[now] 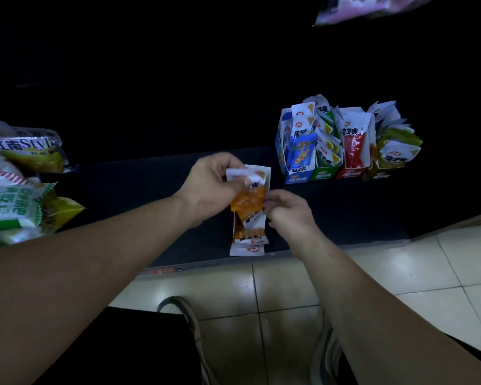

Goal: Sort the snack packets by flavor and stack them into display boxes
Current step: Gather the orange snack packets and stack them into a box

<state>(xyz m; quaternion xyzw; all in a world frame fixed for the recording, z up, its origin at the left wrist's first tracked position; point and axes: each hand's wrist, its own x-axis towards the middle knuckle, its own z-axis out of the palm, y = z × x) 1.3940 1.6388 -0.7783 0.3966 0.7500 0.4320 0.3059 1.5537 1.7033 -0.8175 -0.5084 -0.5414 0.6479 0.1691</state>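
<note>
Left hand (214, 184) grips a bunch of orange packets (247, 200); right hand (286, 209) pinches their lower edge. Below them, more orange packets (250, 240) lie on the dark surface (150, 190); whether a box holds them cannot be told. To the right stand four touching display boxes: blue box (295, 173), green box (324, 173), red box (350, 172) and olive box (378, 175), each filled with upright packets of matching colour.
</note>
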